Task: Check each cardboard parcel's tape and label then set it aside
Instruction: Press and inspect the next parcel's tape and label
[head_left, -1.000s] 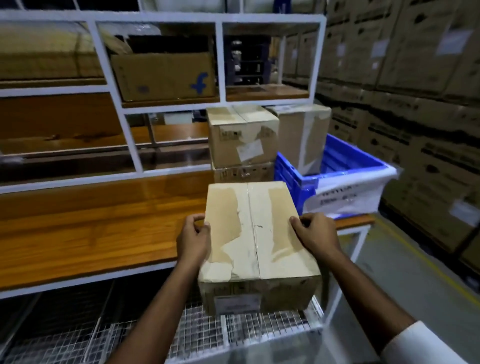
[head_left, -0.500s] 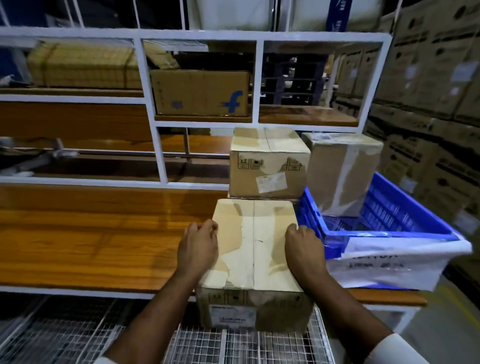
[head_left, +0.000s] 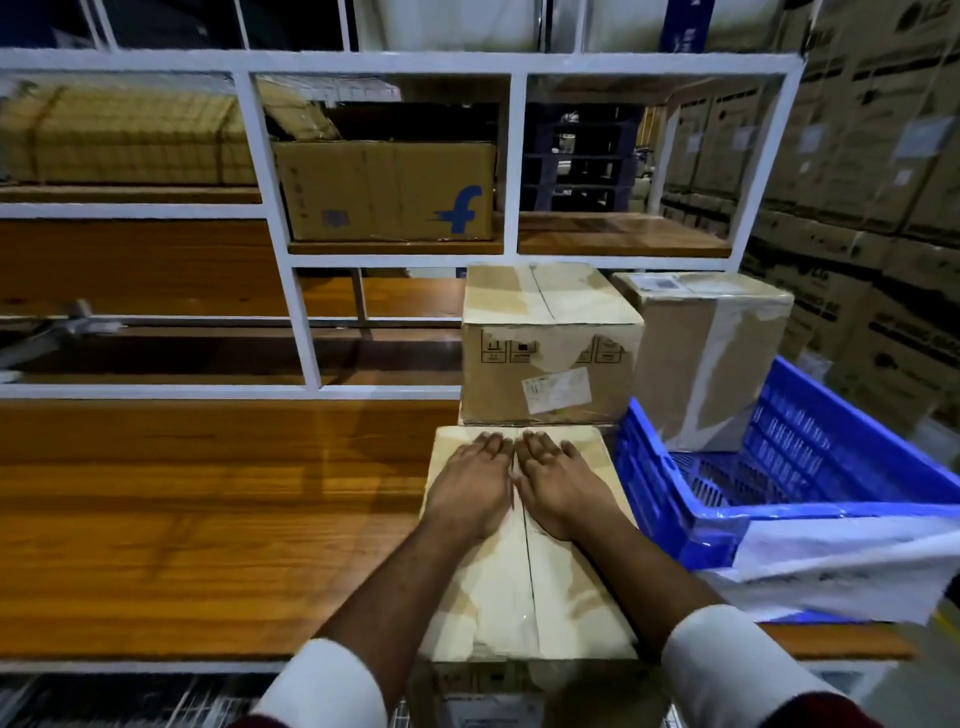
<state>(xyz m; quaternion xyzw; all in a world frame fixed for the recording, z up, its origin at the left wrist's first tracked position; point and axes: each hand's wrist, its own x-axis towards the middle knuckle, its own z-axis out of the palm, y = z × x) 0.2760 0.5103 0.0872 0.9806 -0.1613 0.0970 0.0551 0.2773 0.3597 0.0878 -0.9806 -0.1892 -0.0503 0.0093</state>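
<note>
A cardboard parcel (head_left: 524, 587) with wide pale tape along its top seam rests on the wooden bench (head_left: 182, 519) in front of me. My left hand (head_left: 470, 491) and my right hand (head_left: 558, 488) lie flat side by side on its far top, fingers together, palms down on the tape. A label shows on the parcel's near face at the bottom edge. Behind it stands a second taped parcel (head_left: 550, 343) with a white label, stacked on another box.
A blue plastic crate (head_left: 800, 467) sits to the right, holding a tall taped parcel (head_left: 711, 358); a white bag drapes over its front. The white-framed shelf (head_left: 514, 161) behind carries a printed box (head_left: 387, 189). Stacked cartons fill the right wall.
Both hands have left the parcel's sides and come together flat on its top near the far edge. The parcel sits further onto the bench, and my view has moved in closer.
</note>
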